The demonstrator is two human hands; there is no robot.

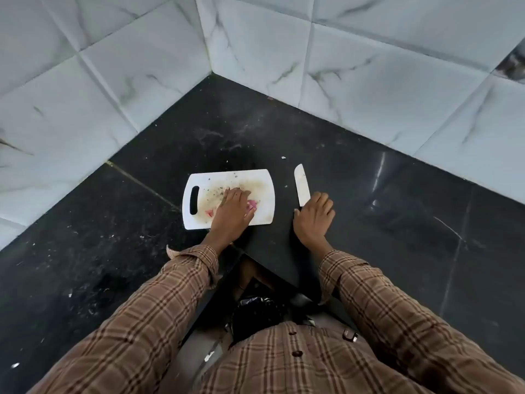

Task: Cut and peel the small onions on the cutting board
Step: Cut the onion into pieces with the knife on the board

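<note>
A white cutting board (255, 179) with a handle slot on its left lies on the black counter. My left hand (231, 213) rests flat on the board with straight fingers. Pink onion pieces (252, 205) peek out at its right side, and a small pink scrap (209, 213) lies at its left. A white-bladed knife (301, 184) lies on the counter right of the board, blade pointing away. My right hand (314, 216) covers the knife's handle; whether the fingers curl round it is hidden.
Dark crumbs and stains mark the board. The black counter (397, 223) runs into a corner of white marble-tile walls (255, 52). A dark bag-lined bin (257, 312) sits below the counter edge in front of me. Small white scraps dot the counter.
</note>
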